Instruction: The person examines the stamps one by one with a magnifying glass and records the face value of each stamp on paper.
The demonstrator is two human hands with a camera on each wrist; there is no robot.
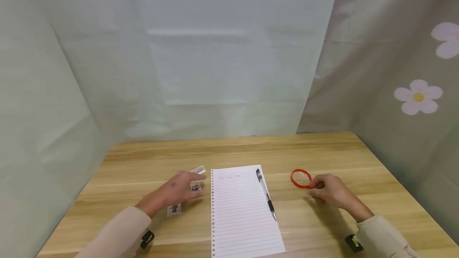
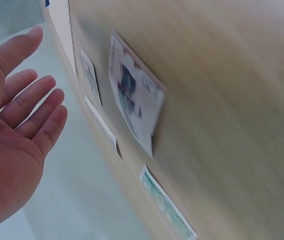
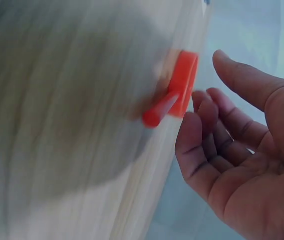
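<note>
Left hand (image 1: 175,192) flat open over small cards (image 1: 173,209); right hand (image 1: 331,191) relaxed open beside red band (image 1: 300,178)

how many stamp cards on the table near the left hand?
4 in the left wrist view: the largest stamp card mid-table, a second and a third toward the left hand, a fourth at the bottom. The head view's hand hides some.

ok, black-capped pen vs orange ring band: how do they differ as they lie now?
The pen is a long, straight, clear-and-black stick; the orange ring band is a closed loop. The pen lies on the lined loose-leaf sheet, untouched; the band lies on the bare wooden table at the right hand fingertips. Both lie flat.
</note>
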